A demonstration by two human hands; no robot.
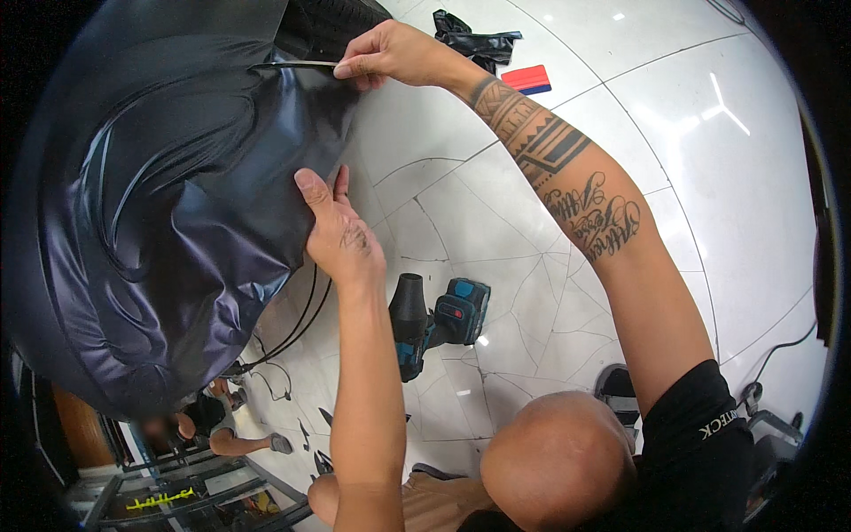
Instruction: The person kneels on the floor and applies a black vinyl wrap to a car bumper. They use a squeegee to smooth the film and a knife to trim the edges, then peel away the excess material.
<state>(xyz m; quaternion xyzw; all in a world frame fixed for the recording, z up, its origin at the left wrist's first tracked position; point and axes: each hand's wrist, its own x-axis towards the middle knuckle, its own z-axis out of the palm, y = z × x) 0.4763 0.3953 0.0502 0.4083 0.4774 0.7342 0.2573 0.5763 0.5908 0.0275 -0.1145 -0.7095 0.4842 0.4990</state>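
Creased black satin film (177, 213) covers a large curved panel at the left, with a dark tyre (319, 19) showing above it. My right hand (363, 62) is closed on a thin blade-like strip (297, 64), which lies across the film's upper part. My left hand (341, 235) is at the film's right edge lower down, thumb raised against the film and fingers apart beside the edge. A black and blue cordless blower (434, 324) lies on the floor to the right of my left forearm.
A red squeegee (525, 78) and black crumpled scraps (465, 35) lie on the cracked white floor (674, 133). Cables (301, 319) hang below the panel. Another person (239, 443) is at the lower left near a dark metal rack (151, 496). My bent knee (554, 452) fills the bottom right.
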